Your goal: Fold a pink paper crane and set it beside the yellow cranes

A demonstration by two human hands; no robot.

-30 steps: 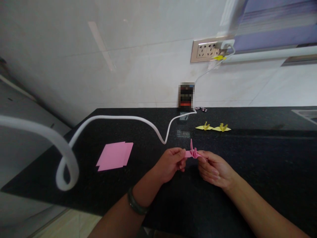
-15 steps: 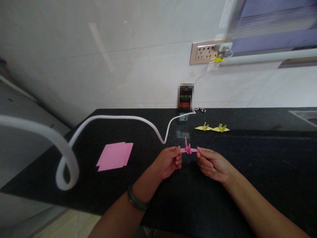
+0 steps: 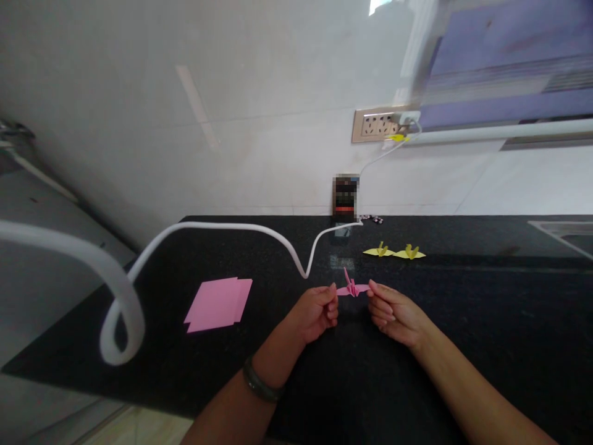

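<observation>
- Head view: our black counter point(image 3: 463, 321) sits lower in frame than a second ago, and the wall socket point(image 3: 375, 125) has dropped too; we judge the camera tilted up, with nothing on the counter moved.
- White cable point(image 3: 231, 227) and the stack of pink paper point(image 3: 217, 303) lie where they lay before, well left of the hands.
- Two yellow cranes point(image 3: 393, 251) stay side by side beyond the hands.
- Our left hand point(image 3: 315, 312) and right hand point(image 3: 393, 312) have eased apart, fingers pinched together on opposite wing tips.
- Pink crane point(image 3: 352, 288), held between them just above the counter, now has its wings stretched flatter; we judge the fold nearly finished.
</observation>
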